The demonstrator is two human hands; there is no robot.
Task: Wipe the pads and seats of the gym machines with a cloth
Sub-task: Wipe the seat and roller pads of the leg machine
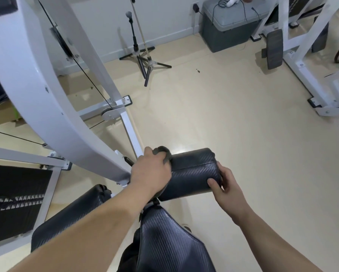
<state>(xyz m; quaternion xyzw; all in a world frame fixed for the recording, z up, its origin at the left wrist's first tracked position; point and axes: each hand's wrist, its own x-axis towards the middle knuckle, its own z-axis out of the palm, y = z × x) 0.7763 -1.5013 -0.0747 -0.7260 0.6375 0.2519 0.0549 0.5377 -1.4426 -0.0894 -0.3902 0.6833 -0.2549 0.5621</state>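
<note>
Mid-wipe on the roller pad (194, 170) above the seat (164, 244), the left hand (151, 170) clutched the bunched cloth (163, 152) against its inner end, the right hand (224, 186) gripped the outer end to steady it; next, the cloth likely needed sweeping outward

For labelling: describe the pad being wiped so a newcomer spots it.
Follow the curved white frame down to its lower end; the black roller pad sticks out rightward there. Unlike the seat below, it is under the grey cloth in the left hand, with the right hand gripping its end.
</note>
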